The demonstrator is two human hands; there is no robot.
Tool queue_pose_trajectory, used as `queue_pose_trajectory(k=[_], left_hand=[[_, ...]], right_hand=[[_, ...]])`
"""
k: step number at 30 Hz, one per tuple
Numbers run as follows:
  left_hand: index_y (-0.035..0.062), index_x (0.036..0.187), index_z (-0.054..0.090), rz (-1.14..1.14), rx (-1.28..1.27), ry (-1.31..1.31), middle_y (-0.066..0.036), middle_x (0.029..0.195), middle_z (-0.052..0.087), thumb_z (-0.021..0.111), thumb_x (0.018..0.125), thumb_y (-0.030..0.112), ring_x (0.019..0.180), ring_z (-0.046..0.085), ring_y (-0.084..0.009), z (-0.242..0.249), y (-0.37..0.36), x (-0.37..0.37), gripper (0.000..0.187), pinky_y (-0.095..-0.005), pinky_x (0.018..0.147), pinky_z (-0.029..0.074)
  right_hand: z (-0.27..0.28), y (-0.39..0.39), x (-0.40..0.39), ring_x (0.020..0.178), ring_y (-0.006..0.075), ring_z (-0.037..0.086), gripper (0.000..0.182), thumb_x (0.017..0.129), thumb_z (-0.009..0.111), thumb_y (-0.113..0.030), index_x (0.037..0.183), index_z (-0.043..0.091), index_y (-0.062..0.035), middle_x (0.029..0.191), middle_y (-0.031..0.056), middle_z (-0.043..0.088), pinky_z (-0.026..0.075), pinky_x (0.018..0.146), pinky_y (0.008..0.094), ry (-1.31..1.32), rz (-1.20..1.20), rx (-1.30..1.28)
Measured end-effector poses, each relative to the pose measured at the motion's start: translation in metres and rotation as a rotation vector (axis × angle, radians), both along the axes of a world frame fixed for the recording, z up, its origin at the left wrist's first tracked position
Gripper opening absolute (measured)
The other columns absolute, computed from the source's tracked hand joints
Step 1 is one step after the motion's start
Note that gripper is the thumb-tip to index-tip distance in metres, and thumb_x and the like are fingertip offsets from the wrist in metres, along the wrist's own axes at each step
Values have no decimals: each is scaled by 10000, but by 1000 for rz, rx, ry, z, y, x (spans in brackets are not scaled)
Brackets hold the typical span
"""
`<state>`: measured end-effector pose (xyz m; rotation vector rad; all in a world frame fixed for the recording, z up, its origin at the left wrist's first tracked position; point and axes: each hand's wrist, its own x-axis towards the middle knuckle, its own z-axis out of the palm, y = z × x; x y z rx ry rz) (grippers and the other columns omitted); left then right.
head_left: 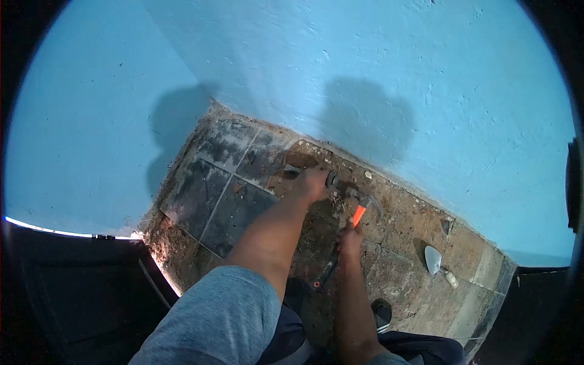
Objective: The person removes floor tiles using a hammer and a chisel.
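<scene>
My left hand (pixel 310 182) is closed around a chisel (pixel 333 179) set against the broken floor near the base of the blue wall. Just to its right, my right hand (pixel 350 237) grips a hammer (pixel 360 210) by its orange handle, the metal head lying close to the chisel's end. Several dark floor tiles (pixel 210 194) remain intact to the left of my hands. Around and right of the hands the floor is bare rough mortar (pixel 401 255) with rubble.
A trowel (pixel 435 261) lies on the bare floor at the right. Another dark tool with an orange tip (pixel 323 275) rests by my knee. Blue walls (pixel 365 73) meet in a corner at upper left. My shoe (pixel 382 313) stands near the bottom.
</scene>
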<state>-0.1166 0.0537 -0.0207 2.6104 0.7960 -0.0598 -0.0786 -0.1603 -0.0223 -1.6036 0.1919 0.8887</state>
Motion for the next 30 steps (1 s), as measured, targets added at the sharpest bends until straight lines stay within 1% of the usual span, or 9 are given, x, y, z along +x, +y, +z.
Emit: queue_pose_trajectory(k=[2, 3, 9, 12, 16, 18, 24, 27, 30], left_hand=[[61, 1190, 603, -16, -33, 49, -200, 1220, 619, 780, 769, 136, 1132, 614, -388, -1, 1, 1, 463, -467, 959, 525], [62, 1207, 600, -29, -23, 27, -200, 1232, 614, 773, 779, 132, 1139, 612, -385, -3, 1, 0, 467, -465, 966, 523], [73, 1305, 577, 78, 77, -67, -193, 1276, 599, 720, 823, 112, 1159, 607, -368, -27, 9, 8, 504, -459, 997, 513], [75, 1315, 580, 164, 89, -42, -188, 1279, 599, 708, 820, 94, 1161, 604, -368, -32, 15, 15, 512, -468, 991, 516], [73, 1283, 595, 163, -80, 81, -185, 1291, 595, 698, 825, 87, 1175, 592, -372, 14, 13, 16, 469, -474, 997, 515], [73, 1251, 603, 148, -74, 57, -185, 1284, 596, 693, 828, 83, 1175, 590, -374, 12, 10, 12, 432, -474, 997, 514], [64, 1197, 615, 150, -21, 36, -187, 1252, 606, 674, 829, 64, 1174, 589, -377, 0, 9, 11, 372, -479, 983, 515], [56, 1235, 606, 145, -82, 102, -182, 1291, 599, 660, 838, 60, 1208, 575, -369, 13, 8, 14, 400, -470, 1005, 507], [52, 1256, 601, 132, -68, 96, -173, 1320, 590, 652, 845, 53, 1241, 557, -360, 20, 5, 12, 414, -462, 1022, 501]], right_hand=[[-12, -12, 12, 541, 141, 464, 229, 1044, 533, -304, 1136, 535, -94, 685, -6, 470, 406, 485, 316, 69, -5, -10], [-25, -23, 18, 551, 148, 489, 235, 1032, 552, -322, 1145, 552, -116, 691, -5, 467, 448, 514, 330, 248, -33, 119], [-35, -35, 2, 653, 191, 562, 244, 1017, 574, -317, 1034, 586, -74, 693, 33, 518, 509, 645, 396, 590, -168, 585], [-30, -34, -33, 659, 228, 554, 265, 991, 610, -343, 914, 581, -91, 692, 47, 528, 510, 657, 402, 637, -165, 486], [-42, -40, -65, 731, 250, 587, 287, 967, 648, -354, 867, 588, -92, 681, 51, 533, 524, 733, 436, 807, -115, 508], [-39, -39, -69, 750, 255, 588, 294, 957, 663, -355, 847, 587, -93, 671, 50, 530, 519, 749, 443, 862, -101, 467], [-31, -43, -64, 628, 184, 506, 313, 960, 659, -365, 816, 581, -99, 636, 10, 470, 467, 673, 366, 1012, -84, 492], [-40, -44, -61, 590, 144, 466, 284, 965, 654, -351, 866, 583, -95, 630, -9, 448, 441, 642, 331, 1017, -43, 732], [-33, -37, -62, 584, 120, 449, 249, 970, 651, -331, 916, 593, -94, 634, -21, 448, 410, 603, 308, 887, -122, 653]])
